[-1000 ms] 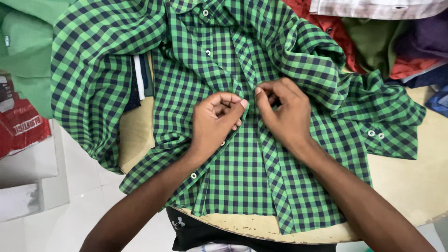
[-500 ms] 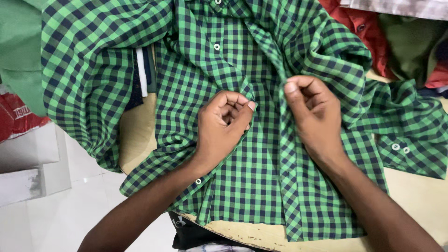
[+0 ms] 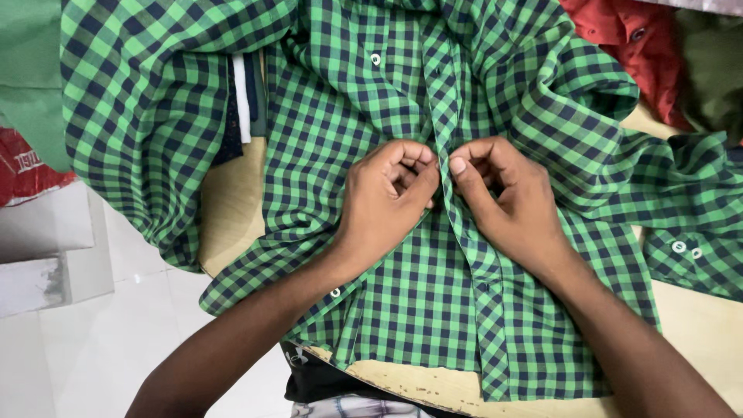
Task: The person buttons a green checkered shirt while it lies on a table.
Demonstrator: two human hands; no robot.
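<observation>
A pale tiled floor [image 3: 93, 348] shows at 8 o'clock, below a rounded tan wooden worktop [image 3: 228, 209] with a chipped front edge. Spread across the worktop lies a green and navy checked cotton shirt [image 3: 348, 116], front upward, its collar end toward 12 o'clock and its hem toward 6 o'clock.

Change noted: half a second earlier the two hands were apart, the right hand lifting the buttonhole edge clear of the cloth. Now both hands meet at the centre of the shirt front, and the two front edges lie together along the placket [image 3: 443, 93]. This indicates the fastening of the mid-front is in hand; one white button [image 3: 375, 59] shows at 12 o'clock and another white button [image 3: 336, 292] near the hem at 7 o'clock.

The left hand [image 3: 387, 203] has its grip curled, thumb and fingers pinching the shirt's edge. The right hand [image 3: 503, 197] has thumb and forefinger pressed together on the facing edge, directly beside the left.

A shirt cuff with two white buttons [image 3: 685, 249] lies at 3 o'clock. A red garment [image 3: 627, 39] and a dark olive garment [image 3: 708, 70] are heaped at 1 o'clock. A red printed packet [image 3: 27, 166] sits at 9 o'clock.

No containers are in view.
</observation>
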